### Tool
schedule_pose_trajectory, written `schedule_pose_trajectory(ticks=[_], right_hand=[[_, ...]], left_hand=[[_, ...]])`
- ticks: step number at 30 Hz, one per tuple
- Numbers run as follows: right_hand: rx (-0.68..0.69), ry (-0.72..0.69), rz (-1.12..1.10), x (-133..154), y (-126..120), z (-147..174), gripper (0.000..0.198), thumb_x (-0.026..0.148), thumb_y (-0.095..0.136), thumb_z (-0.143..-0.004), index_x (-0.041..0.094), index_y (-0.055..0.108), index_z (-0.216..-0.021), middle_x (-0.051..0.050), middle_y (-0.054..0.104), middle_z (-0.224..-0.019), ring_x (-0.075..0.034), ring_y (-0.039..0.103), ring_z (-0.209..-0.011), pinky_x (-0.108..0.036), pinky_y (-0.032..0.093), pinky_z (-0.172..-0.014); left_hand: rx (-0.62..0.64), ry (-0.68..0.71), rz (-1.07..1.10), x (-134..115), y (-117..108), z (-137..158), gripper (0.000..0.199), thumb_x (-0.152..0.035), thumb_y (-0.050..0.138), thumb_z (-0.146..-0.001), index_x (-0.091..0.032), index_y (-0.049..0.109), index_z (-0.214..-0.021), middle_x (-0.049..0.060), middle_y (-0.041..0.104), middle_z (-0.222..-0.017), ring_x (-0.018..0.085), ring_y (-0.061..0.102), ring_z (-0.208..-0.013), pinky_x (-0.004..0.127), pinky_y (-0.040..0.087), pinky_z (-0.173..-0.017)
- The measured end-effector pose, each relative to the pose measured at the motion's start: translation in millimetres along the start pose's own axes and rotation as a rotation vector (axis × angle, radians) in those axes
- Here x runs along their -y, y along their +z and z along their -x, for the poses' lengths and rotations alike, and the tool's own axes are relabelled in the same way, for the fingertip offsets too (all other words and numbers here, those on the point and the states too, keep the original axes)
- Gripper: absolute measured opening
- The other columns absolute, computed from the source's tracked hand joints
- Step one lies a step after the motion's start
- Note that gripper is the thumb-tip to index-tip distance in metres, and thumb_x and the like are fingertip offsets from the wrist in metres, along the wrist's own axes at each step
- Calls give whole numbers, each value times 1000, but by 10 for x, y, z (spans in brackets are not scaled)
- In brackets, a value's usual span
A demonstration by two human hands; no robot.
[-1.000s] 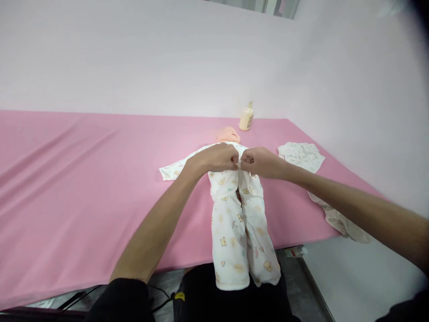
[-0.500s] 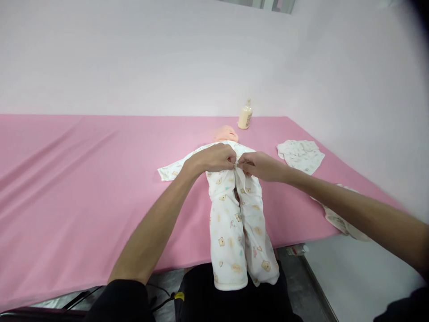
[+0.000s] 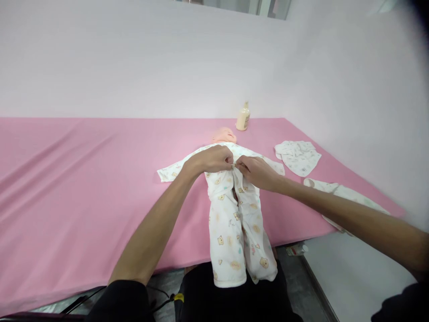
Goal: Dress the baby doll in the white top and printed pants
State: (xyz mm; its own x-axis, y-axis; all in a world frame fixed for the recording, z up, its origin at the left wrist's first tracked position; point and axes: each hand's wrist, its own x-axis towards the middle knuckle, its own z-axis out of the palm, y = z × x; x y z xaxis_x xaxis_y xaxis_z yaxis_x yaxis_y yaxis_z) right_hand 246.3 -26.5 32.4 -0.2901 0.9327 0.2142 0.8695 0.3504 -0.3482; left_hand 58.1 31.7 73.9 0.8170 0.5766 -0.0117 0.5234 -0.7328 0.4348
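White baby clothes (image 3: pixel 228 241) printed with bears cover a doll, whose legs hang over the table's front edge towards my lap. The doll's pinkish head (image 3: pixel 224 134) shows at the collar. My left hand (image 3: pixel 216 158) is closed in a pinch on the cloth at the front of the waist. Close beside it, my right hand (image 3: pixel 253 170) pinches the same opening from the other side. What lies between the fingertips is too small to make out. Both sleeves stretch out sideways on the table, and below my hands the front edges part in a narrow gap.
A pink sheet (image 3: pixel 83 192) covers the table. Behind the doll's head stands a cream pump bottle (image 3: pixel 243 117). To the right lie a folded white printed cloth (image 3: pixel 298 156) and another white garment (image 3: pixel 355 197), partly behind my right forearm. White walls border the back and right.
My right hand has turned and its forearm has dropped slightly, uncovering the right sleeve and more of the garment at the right. My left hand stays in place, still pinching.
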Motion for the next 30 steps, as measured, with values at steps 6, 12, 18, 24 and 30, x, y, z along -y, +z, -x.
schedule_pose_trajectory(ticks=[6, 12, 18, 24, 30], right_hand=[[50, 0, -156, -3, -22, 20, 18, 29, 40, -100, 20, 51, -90, -2, 61, -80, -16, 49, -68, -28, 33, -64], [87, 8, -219, -28, -60, 22, 14, 31, 41, -98, 22, 46, -89, 1, 55, -74, -15, 46, -65, -28, 32, -60], [54, -114, -161, -38, -37, -19, 11, 23, 49, -88, 23, 40, -82, 4, 48, -68, -13, 40, -61, -27, 29, -58], [-78, 15, -161, -86, -103, -40, 16, 22, 54, -79, 23, 39, -74, 5, 44, -62, -11, 36, -56, -27, 25, -54], [-316, 333, -208, -557, -426, 82, 9, 26, 54, -78, 21, 48, -73, 1, 52, -65, -13, 45, -58, -28, 31, -54]], left_hand=[[21, -4, 23, -7, -22, 12, 19, -22, 53, -79, -17, 42, -65, 0, 38, -63, 10, 29, -53, 31, 14, -53], [37, -21, 73, 33, -17, -4, 16, -22, 53, -76, -18, 42, -66, 1, 39, -66, 11, 30, -55, 30, 15, -53], [43, -29, 128, 39, -4, -3, 16, -20, 53, -73, -18, 39, -66, 1, 36, -66, 11, 28, -55, 30, 15, -54], [-4, -90, 114, 35, -148, 124, 17, -24, 57, -75, -17, 44, -65, 2, 41, -68, 11, 33, -57, 30, 19, -55], [-146, -515, -87, 424, -488, 411, 13, -30, 62, -74, -19, 56, -73, 4, 55, -75, 16, 47, -63, 30, 26, -58]])
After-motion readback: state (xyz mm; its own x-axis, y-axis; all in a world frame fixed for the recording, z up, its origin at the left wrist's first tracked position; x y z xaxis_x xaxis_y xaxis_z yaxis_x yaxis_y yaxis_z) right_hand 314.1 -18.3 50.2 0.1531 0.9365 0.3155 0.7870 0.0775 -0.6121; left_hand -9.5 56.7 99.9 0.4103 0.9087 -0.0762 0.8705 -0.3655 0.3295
